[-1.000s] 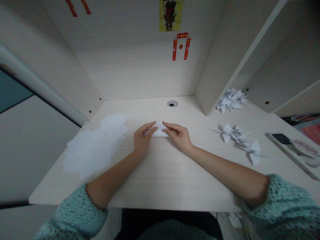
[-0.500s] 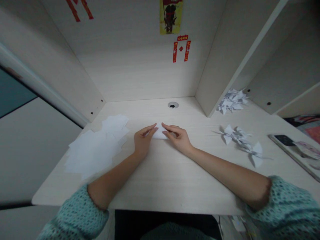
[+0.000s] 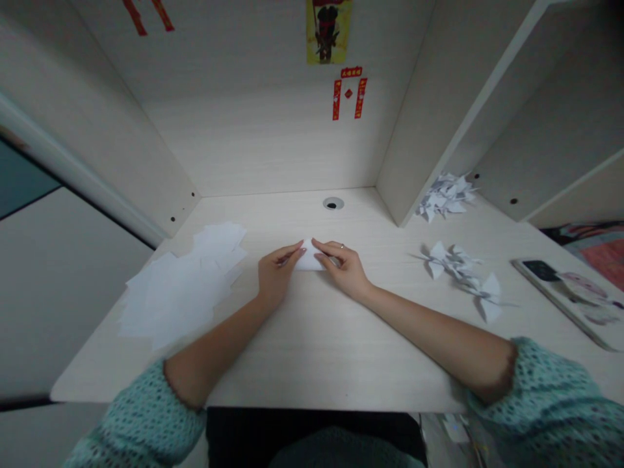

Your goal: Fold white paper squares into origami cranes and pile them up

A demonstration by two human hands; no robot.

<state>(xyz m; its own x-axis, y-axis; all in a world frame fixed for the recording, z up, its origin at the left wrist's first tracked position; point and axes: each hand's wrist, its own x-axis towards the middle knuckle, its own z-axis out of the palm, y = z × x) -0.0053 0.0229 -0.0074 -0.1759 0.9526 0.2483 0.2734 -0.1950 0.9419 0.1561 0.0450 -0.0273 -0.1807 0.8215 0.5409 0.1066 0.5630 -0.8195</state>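
A small folded piece of white paper [image 3: 309, 261] lies on the desk between my hands, its straight edge toward me. My left hand [image 3: 279, 270] pinches its left side between thumb and fingers. On the opposite side, my right hand [image 3: 345, 265], with a ring on one finger, grips the paper the same way. My fingers hide both sides of the paper. Left of my hands spreads a pile of flat white paper sheets [image 3: 180, 286]. To the right lie several folded paper pieces [image 3: 455, 263] with pointed tips.
A heap of folded paper pieces [image 3: 446, 195] sits behind the upright divider [image 3: 419, 130]. A phone [image 3: 568, 296] rests at the right. The desk [image 3: 312, 351] has a round cable hole [image 3: 333, 204] near the back panel, which carries red stickers [image 3: 348, 94].
The whole view has shifted slightly, so everything appears a little further left. Both hands keep their hold on the folded paper, with hardly any movement of the fingers.
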